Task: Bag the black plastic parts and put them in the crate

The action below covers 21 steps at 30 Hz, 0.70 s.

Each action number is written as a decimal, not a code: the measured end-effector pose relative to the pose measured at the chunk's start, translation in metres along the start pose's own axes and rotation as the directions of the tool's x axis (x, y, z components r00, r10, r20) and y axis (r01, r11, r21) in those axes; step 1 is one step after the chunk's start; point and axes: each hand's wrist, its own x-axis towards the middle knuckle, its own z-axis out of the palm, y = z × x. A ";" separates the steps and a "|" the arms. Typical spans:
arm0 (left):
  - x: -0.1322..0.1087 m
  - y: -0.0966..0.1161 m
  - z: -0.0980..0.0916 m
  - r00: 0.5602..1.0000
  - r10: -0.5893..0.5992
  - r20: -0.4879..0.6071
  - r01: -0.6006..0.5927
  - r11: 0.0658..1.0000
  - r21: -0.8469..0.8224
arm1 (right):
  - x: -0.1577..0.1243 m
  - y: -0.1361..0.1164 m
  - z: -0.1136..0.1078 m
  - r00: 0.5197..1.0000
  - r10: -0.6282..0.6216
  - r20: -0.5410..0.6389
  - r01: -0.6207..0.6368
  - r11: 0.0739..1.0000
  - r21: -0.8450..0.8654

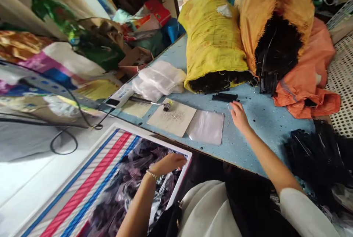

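Observation:
My right hand [239, 116] reaches over the blue tabletop, fingers apart and nothing visible in them. Just beyond its fingertips lies a small bundle of black strips [225, 97]. A clear plastic bag [206, 127] lies flat to the left of that hand. My left hand [171, 163], with a beaded bracelet at its wrist, hovers over the near right corner of a striped woven bin [91, 185]. Its fingers point right, loosely extended, and I see nothing held. Inside the bin are many filled dark plastic packets [138, 178].
A brush [166, 106] rests on a speckled cardboard square [176, 117]. Behind it sits a stack of clear bags [161, 78]. Yellow [215, 38] and orange [248, 5] sacks hold black pieces. More black strips [311, 148] are heaped at the right.

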 end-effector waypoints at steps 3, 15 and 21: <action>0.010 0.051 0.006 0.956 0.282 0.079 -0.246 0.920 -0.303 | 0.062 0.011 -0.003 0.999 -0.020 0.046 0.034 0.952 -0.304; 0.121 0.192 0.035 0.754 0.123 -0.645 -0.581 0.583 -0.568 | -0.109 -0.032 -0.037 0.992 -0.084 0.098 0.064 0.979 0.195; 0.076 0.209 0.065 0.819 0.228 -0.526 -0.539 0.621 -0.569 | -0.103 -0.009 -0.093 0.949 -0.302 -0.088 0.282 0.940 -0.191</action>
